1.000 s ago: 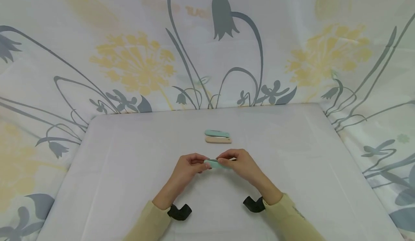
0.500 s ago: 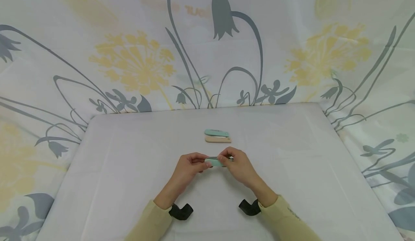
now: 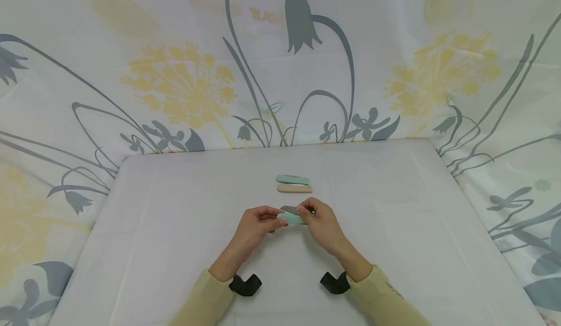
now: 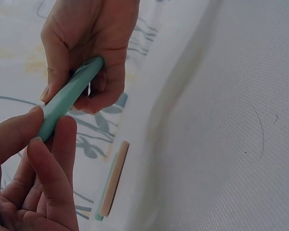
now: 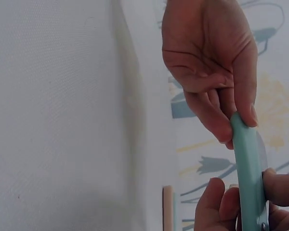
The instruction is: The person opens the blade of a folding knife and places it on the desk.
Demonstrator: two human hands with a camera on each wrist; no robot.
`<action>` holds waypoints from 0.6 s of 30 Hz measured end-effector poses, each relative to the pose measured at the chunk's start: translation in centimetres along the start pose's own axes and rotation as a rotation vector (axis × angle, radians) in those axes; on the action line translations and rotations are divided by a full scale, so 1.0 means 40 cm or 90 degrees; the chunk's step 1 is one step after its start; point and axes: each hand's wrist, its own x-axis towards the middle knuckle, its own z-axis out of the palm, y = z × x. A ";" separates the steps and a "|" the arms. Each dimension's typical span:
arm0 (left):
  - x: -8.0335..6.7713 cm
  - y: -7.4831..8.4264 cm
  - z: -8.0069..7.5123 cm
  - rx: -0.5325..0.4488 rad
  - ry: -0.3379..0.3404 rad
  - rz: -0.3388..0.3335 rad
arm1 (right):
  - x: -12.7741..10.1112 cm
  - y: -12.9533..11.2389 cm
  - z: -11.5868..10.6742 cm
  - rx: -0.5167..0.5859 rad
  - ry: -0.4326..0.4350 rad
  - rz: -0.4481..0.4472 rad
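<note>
My left hand (image 3: 258, 222) pinches the rounded left end of a mint-green folding knife (image 3: 291, 218) between thumb and fingers. At the knife's other end, my right hand (image 3: 323, 222) grips the handle, its thumb at the grey blade (image 3: 289, 209). That blade stands partly swung out above the handle in the head view; in the right wrist view a strip of the blade (image 5: 262, 149) shows beside the handle. Beyond the hands, a second mint-green folding knife (image 3: 292, 179) and a beige one (image 3: 294, 188) lie side by side on the table, both folded.
A white cloth covers the table (image 3: 175, 194). Flower-patterned fabric (image 3: 184, 87) hangs behind the table and along both sides. Black wrist mounts (image 3: 245, 285) jut out by both sleeves.
The blade has swung up out of the green handle, where it lay nearly flush before. My right hand has shifted slightly left and away from the body; the left hand has hardly moved.
</note>
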 end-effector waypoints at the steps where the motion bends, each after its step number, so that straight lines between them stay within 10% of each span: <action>1: 0.001 0.000 0.001 -0.001 0.000 -0.001 | 0.000 0.001 0.000 0.003 0.003 0.003; 18: 0.007 -0.020 0.011 0.000 -0.012 -0.008 | 0.008 0.005 -0.001 0.082 0.069 0.041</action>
